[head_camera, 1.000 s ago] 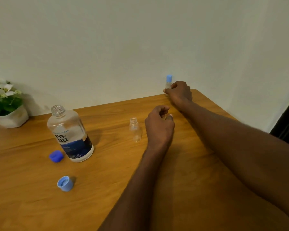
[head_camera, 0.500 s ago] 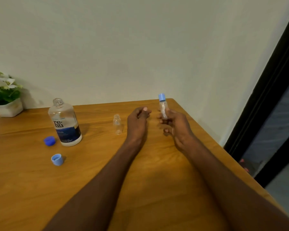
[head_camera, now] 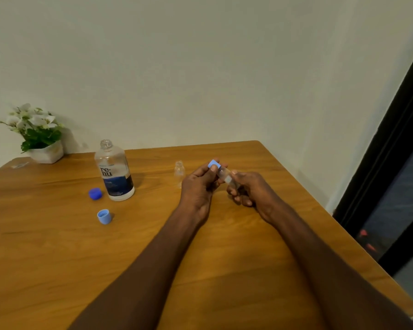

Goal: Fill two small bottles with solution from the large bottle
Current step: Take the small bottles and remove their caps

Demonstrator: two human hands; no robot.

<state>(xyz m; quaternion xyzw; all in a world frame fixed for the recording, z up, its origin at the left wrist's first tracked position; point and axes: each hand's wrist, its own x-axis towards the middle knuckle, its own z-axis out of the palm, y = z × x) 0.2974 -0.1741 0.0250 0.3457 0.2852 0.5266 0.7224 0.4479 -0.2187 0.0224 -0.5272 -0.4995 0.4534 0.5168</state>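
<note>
Progress looks early — right hand (head_camera: pixel 250 190) holds the capped small bottle (head_camera: pixel 224 173), left hand (head_camera: pixel 198 184) pinches its light-blue cap (head_camera: pixel 214 164); open small bottle (head_camera: pixel 179 172) and uncapped large bottle (head_camera: pixel 115 172) wait, apparently unpoured.

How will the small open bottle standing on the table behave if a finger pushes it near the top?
The small open bottle looks empty, thin and clear, so probably very light. It is narrow and upright on the smooth table, so it would likely tip. Being round, it may then roll.
</note>
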